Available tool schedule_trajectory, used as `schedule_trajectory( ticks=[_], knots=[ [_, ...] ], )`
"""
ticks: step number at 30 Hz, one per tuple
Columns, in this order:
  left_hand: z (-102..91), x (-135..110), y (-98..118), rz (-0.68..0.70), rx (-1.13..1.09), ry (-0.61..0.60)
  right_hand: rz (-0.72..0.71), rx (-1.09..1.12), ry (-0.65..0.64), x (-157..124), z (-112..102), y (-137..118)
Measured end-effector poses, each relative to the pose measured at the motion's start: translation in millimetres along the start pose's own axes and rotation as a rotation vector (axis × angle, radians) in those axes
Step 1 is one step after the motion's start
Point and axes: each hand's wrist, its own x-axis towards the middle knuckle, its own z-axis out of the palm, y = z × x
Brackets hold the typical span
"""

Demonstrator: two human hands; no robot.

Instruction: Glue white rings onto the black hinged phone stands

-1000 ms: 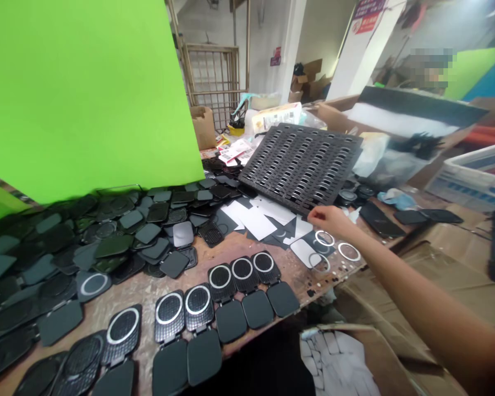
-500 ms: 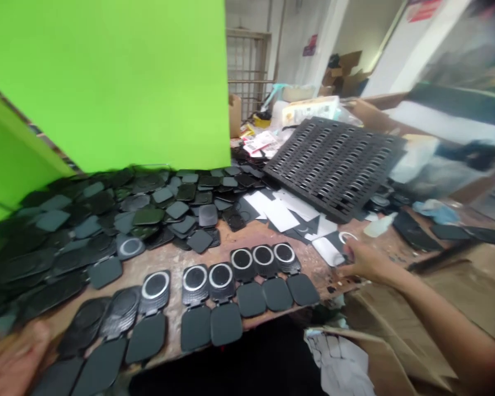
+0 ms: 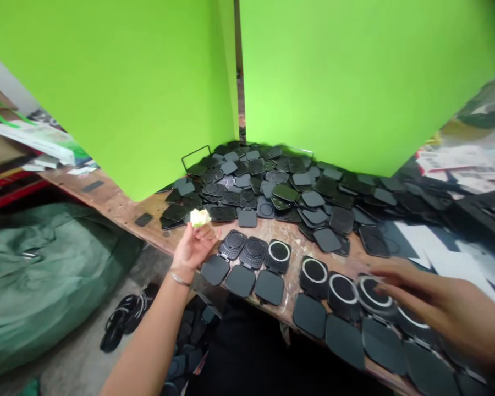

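My left hand [image 3: 196, 245] is closed on a small pale yellow wad [image 3: 200, 217], whose kind I cannot make out. Beside it stands a row of unfolded black folding pads, the leftmost bare pad [image 3: 233, 245] with a ridged round centre. Further right, several pads carry a white ring, such as this ringed pad [image 3: 314, 271]. My right hand [image 3: 433, 300] is over the right end of the row, thumb and forefinger near another ringed pad [image 3: 374, 294]. Motion blur hides whether anything is between those fingers.
A heap of loose black pads [image 3: 272, 187] lies behind the row, against green boards [image 3: 355, 82]. White paper sheets [image 3: 457, 275] and a black slotted tray [image 3: 487, 212] are at right. A green sack [image 3: 58, 286] and coiled black cables [image 3: 127, 316] lie at lower left.
My view has swung left. My right hand has moved from the papers, where it was at a white ring, to above the ringed pads. The yellow wad now shows in my left hand.
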Motion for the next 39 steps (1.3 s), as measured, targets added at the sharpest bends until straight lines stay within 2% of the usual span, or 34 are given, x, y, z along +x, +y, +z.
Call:
schedule_trajectory(
  ticks=[2,5,7,9,12,15,21,31,36,39],
  knots=[
    [-3.3,-2,1,-0.008,-0.003,-0.019,-0.055,-0.003,-0.2,28,20,-35],
    [-9.2,-2,2,-0.011,0.004,-0.07,-0.229,0.037,-0.254,63,60,-80],
    [-12.9,-1,2,-0.01,0.004,-0.105,-0.392,0.068,-0.192,78,87,-98],
    [-16.0,1,2,-0.014,0.007,-0.144,-0.531,0.07,-0.09,88,111,-105],
    [-18.5,2,1,-0.027,0.012,-0.176,-0.707,0.042,0.052,94,138,-103],
    [-19.0,2,1,-0.035,0.001,-0.158,-0.808,0.015,0.096,94,154,-95],
    [-18.2,1,1,-0.037,-0.007,-0.149,-0.86,-0.038,-0.018,86,159,-91],
    [-15.6,1,1,-0.023,0.016,-0.139,-0.812,-0.01,-0.094,82,162,-89],
    [-17.3,2,1,-0.034,0.012,-0.171,-0.836,-0.067,-0.091,83,157,-92],
    [-15.6,1,1,-0.031,0.015,-0.17,-0.825,-0.081,-0.031,77,142,-94]
  ],
)
